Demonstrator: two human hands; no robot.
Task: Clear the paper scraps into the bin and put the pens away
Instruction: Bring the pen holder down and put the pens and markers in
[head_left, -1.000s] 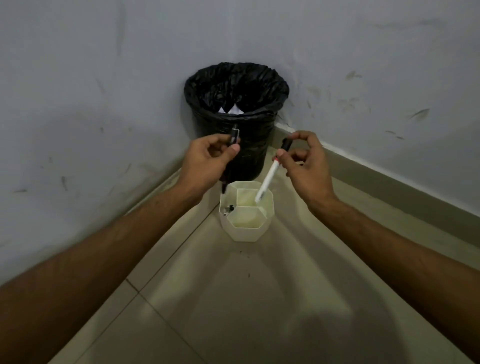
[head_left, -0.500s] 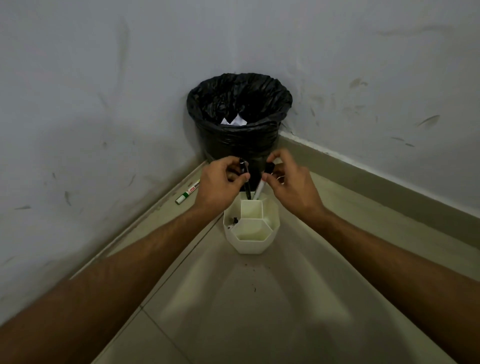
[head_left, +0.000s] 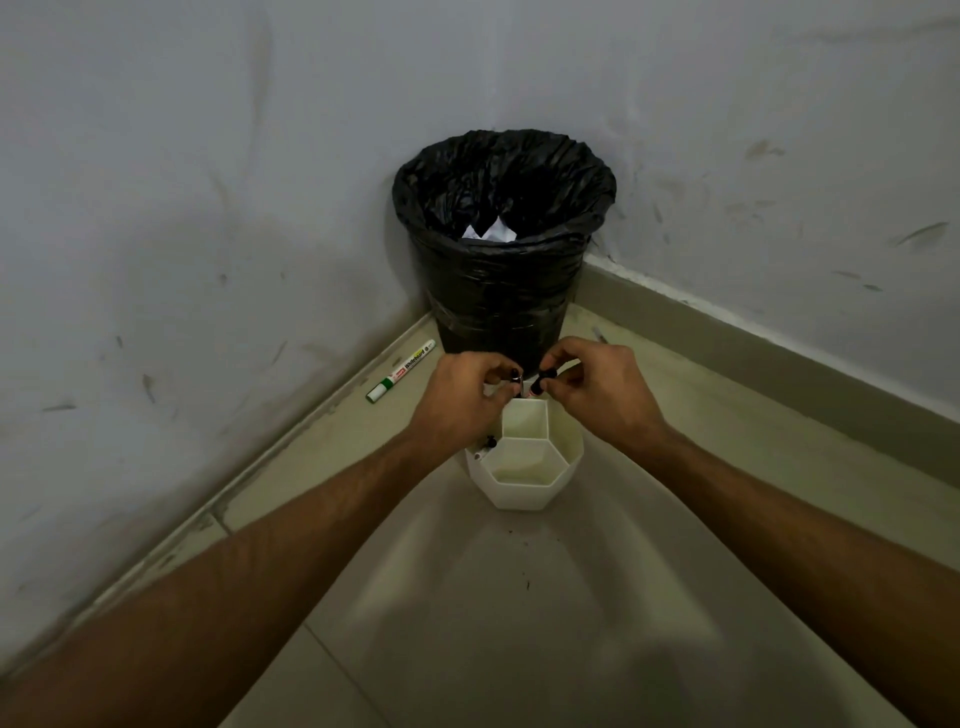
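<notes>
A white hexagonal pen holder (head_left: 524, 486) stands on the floor in front of a bin lined with a black bag (head_left: 501, 275). White paper scraps (head_left: 488, 231) lie inside the bin. My left hand (head_left: 460, 397) pinches a black pen (head_left: 515, 378) upright at the holder's back rim. My right hand (head_left: 597, 387) grips a white marker with a black cap (head_left: 540, 382) beside it, its lower end dipping into the back compartment. Another pen's black tip (head_left: 488, 442) shows in the holder's left compartment. A green-capped whiteboard marker (head_left: 400, 371) lies on the floor by the left wall.
The bin sits in the corner where two scuffed grey walls meet. A tiled skirting (head_left: 779, 353) runs along both walls. A small thin object (head_left: 598, 334) lies on the floor right of the bin. Open floor tiles stretch toward me.
Both hands have dropped lower and come together over the holder, sinking the two pens deeper into it. The view has tilted down, revealing the marker by the left wall.
</notes>
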